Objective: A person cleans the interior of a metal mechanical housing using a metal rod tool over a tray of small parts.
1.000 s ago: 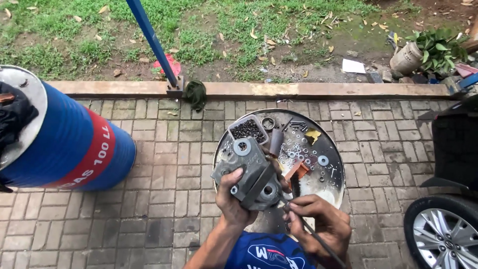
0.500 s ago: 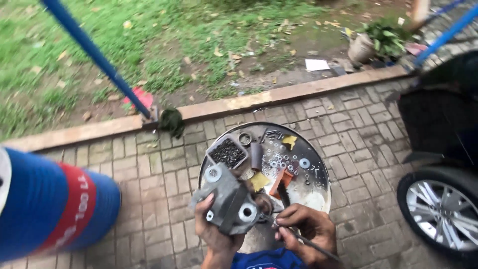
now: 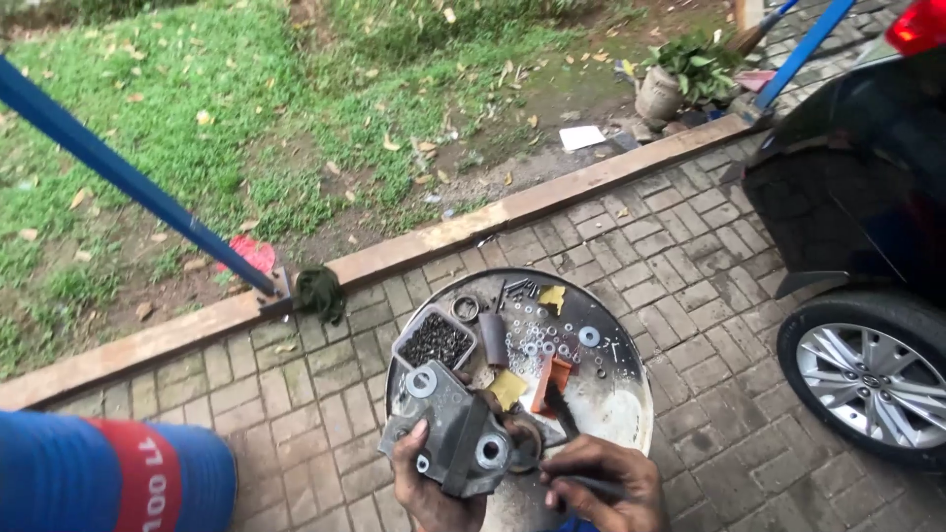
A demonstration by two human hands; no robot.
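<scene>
Paving bricks carry our round metal surface (image 3: pixel 631 394), strewn with washers. At its near edge our left hand (image 3: pixel 429 488) clamps a grey metal housing (image 3: pixel 448 433); our right hand (image 3: pixel 601 483) grips a thin tool (image 3: pixel 562 409) beside it, seemingly working a fitting, needing steady aim

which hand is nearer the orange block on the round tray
Right. The right hand lies just below the orange block, holding a thin tool. The left hand is further left, gripping the grey metal part.
</scene>
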